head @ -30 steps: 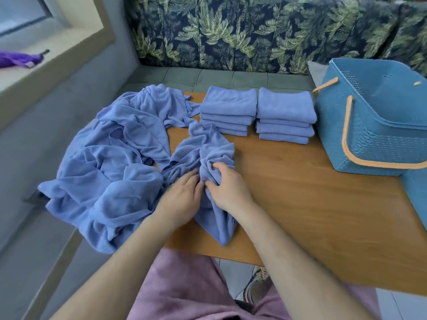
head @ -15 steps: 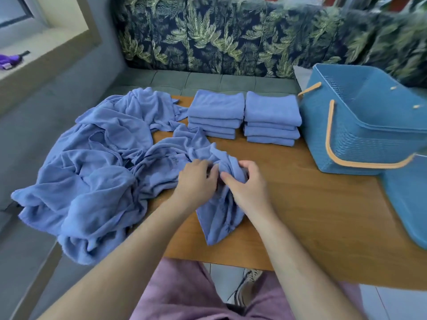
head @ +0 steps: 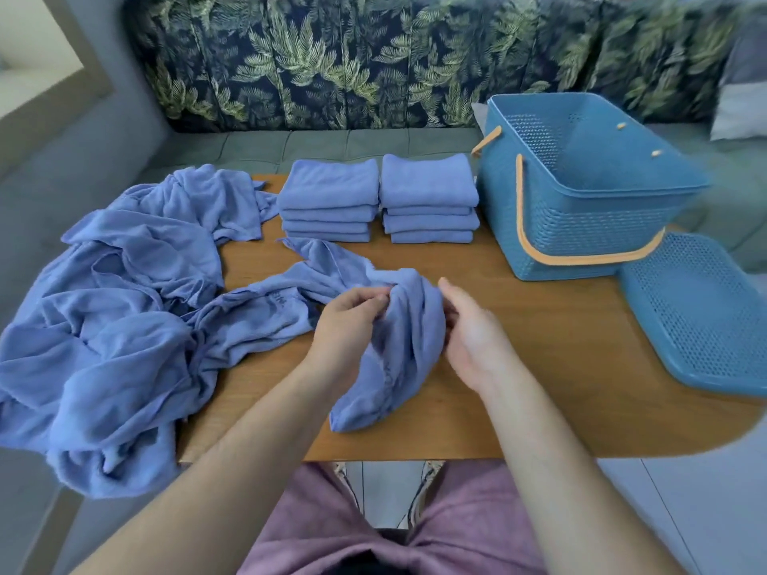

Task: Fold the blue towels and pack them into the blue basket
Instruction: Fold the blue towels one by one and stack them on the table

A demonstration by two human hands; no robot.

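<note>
- Closest to the camera: pinkish-mauve shorts (head: 469, 529) with a soft, slightly fuzzy look, and two bare forearms reaching out over the near edge of the wooden worktop (head: 552, 350), which has a smooth, warm-brown grain and a rounded right corner.
- The crumpled towel (head: 398, 354) sits right between both hands near the middle of the worktop. It's thin, matte, periwinkle-blue cloth, bunched into a lumpy roll with its lower end pointing back toward the person.
- Left hand (head: 348, 325) has fingers curled in, pinching a fold at the top of that towel.
- Right hand (head: 469, 334) is loosely spread and touches the towel's right side; can't tell if it actually grips anything.
- To the left, a big wrinkly pile of unfolded towels (head: 112, 325) sprawls over the worktop's left edge, same soft blue fabric, all creases and drapes.
- To the right lies a flat blue perforated lid (head: 705, 317), plastic, with rounded corners.
- Farther back, two neat stacks of folded towels (head: 379, 197) sit side by side, squared-off rectangles.
- Just right of them is the blue basket (head: 581, 193), woven-look plastic with tan handles, nothing visible inside.
- Behind everything: a grey-green sofa seat (head: 332, 147) and leaf-print cushions (head: 373, 56).
</note>
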